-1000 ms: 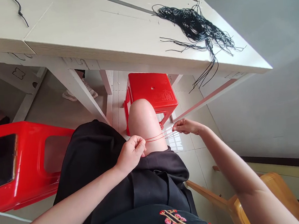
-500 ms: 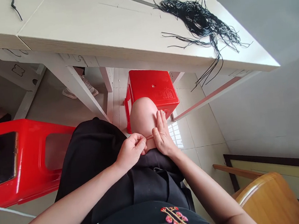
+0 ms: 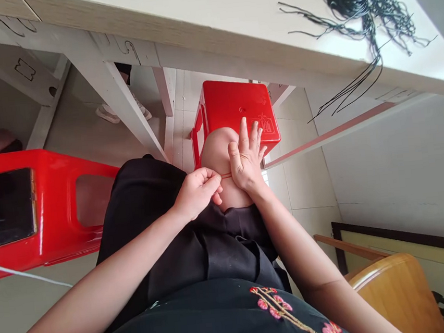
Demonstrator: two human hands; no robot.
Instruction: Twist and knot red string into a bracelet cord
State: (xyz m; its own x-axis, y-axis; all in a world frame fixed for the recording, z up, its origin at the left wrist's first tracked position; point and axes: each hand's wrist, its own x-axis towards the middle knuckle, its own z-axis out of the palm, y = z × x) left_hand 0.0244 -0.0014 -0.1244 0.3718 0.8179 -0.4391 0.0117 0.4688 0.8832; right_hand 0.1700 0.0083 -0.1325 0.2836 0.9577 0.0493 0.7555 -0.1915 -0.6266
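Observation:
Across my bare knee point(image 3: 216, 146) runs a thin reddish cord point(image 3: 226, 175), seen as two close strands between my hands. My left hand point(image 3: 199, 188) is closed in a pinch at the cord's left end, on the inner side of the leg. With fingers spread, my right hand point(image 3: 246, 164) lies with its palm side against the knee, over the cord's right part. What lies under that palm is hidden. The black skirt point(image 3: 218, 256) is drawn up just above the knee.
Ahead stands a red stool point(image 3: 234, 97) under a pale table point(image 3: 191, 12). A bundle of black cords point(image 3: 359, 1) hangs partly over the table edge. On the left, a phone point(image 3: 12, 207) rests on another red stool point(image 3: 59, 192). A wooden chair point(image 3: 399, 291) is at lower right.
My right hand's fingers have spread apart and its palm has turned onto the knee and cord. The left hand keeps its pinch. The view has shifted, with the table now higher in the picture.

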